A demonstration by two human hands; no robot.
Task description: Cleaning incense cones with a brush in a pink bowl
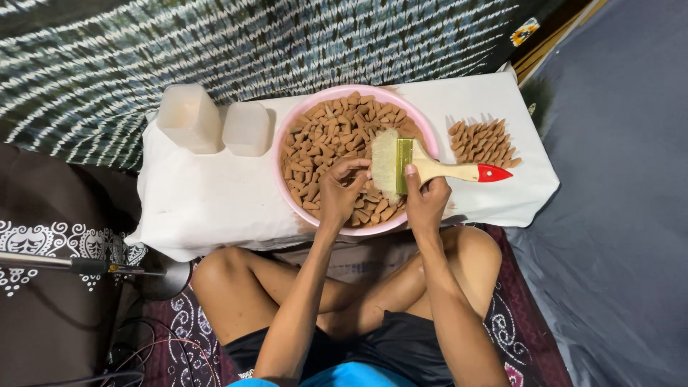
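Note:
A pink round basin [287, 129] full of small brown cones [322, 132] sits on a white cloth-covered low table [208, 201]. My left hand [340, 190] reaches into the basin with fingers curled over the cones near the brush bristles; whether it grips a cone is hidden. My right hand [426, 201] holds a wide paintbrush [430, 168] by its brass ferrule, pale bristles over the cones, the wooden handle with a red tip pointing right. A separate group of brown cones [481, 141] stands in rows on the cloth to the right.
Two translucent white plastic containers [190, 118] stand at the table's back left. Patterned dark fabric hangs behind. My crossed bare legs are under the table's front edge. A metal stand with cables [86, 266] lies at left; grey cloth covers the floor at right.

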